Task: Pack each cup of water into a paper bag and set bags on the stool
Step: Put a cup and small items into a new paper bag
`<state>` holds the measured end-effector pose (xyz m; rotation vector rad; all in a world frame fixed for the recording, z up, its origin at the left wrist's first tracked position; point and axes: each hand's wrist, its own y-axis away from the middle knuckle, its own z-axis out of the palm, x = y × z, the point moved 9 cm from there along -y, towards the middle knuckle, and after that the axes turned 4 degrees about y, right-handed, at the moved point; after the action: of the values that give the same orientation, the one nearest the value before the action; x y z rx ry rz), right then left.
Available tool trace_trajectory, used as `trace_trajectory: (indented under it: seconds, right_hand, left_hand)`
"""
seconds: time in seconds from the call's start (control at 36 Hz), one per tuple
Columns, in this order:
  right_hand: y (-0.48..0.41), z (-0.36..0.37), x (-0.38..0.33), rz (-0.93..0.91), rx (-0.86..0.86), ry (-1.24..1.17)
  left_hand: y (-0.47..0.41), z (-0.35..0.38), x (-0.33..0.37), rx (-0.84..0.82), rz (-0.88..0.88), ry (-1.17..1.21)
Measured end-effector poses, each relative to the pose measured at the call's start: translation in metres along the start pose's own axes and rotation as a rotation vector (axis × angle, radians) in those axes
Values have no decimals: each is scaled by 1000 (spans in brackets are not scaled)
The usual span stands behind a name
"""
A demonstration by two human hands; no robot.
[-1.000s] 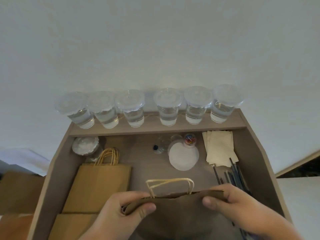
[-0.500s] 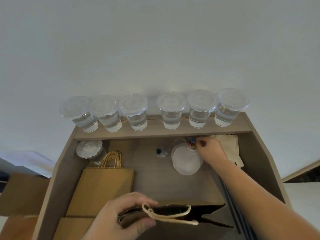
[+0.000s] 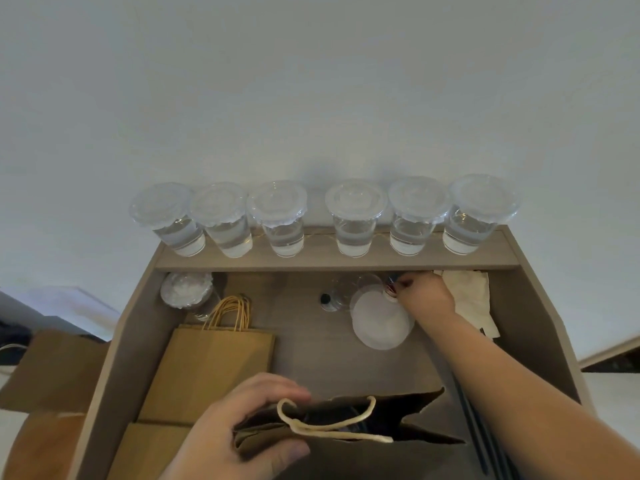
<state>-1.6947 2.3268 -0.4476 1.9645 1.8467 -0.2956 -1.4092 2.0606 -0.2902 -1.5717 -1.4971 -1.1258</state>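
Note:
Several lidded clear cups of water (image 3: 355,223) stand in a row on the raised back shelf (image 3: 322,263). A brown paper bag (image 3: 349,455) with a pale cord handle stands half open at the near edge of the desk. My left hand (image 3: 239,427) grips its top left rim. My right hand (image 3: 426,294) is stretched to the back of the desk, under the shelf. Its fingertips pinch at a small jar of coloured bits (image 3: 390,284), mostly hidden by the fingers.
Flat brown bags (image 3: 207,372) lie at the left, with another lidded cup (image 3: 185,289) behind them. A stack of round lids (image 3: 377,323), a small dark-capped bottle (image 3: 325,299), napkins (image 3: 471,296) and dark straws (image 3: 474,424) fill the right. Side walls (image 3: 114,368) box in the desk.
My right hand let go of the bag's rim and reached to the small jar at the back. The bag's handle flopped over. My left hand still grips the bag.

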Motion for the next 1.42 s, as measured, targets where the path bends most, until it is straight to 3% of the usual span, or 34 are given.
trace_trajectory:
  seconds: [0.42, 0.61, 0.75, 0.94, 1.42]
  right_hand:
    - [3, -2, -14, -21, 23, -22]
    - [2, -6, -20, -71, 73, 40]
    - [10, -11, -28, -199, 210, 88]
    - [20, -25, -21, -200, 354, 144]
    - [30, -25, -23, -204, 313, 137]
  left_hand:
    - [8, -3, -10, 10, -19, 23]
    - [15, -7, -4, 61, 16, -87]
    - [19, -12, -2, 113, 29, -117]
    - [25, -11, -3, 137, 32, -132]
    - [39, -9, 10, 186, 35, -206]
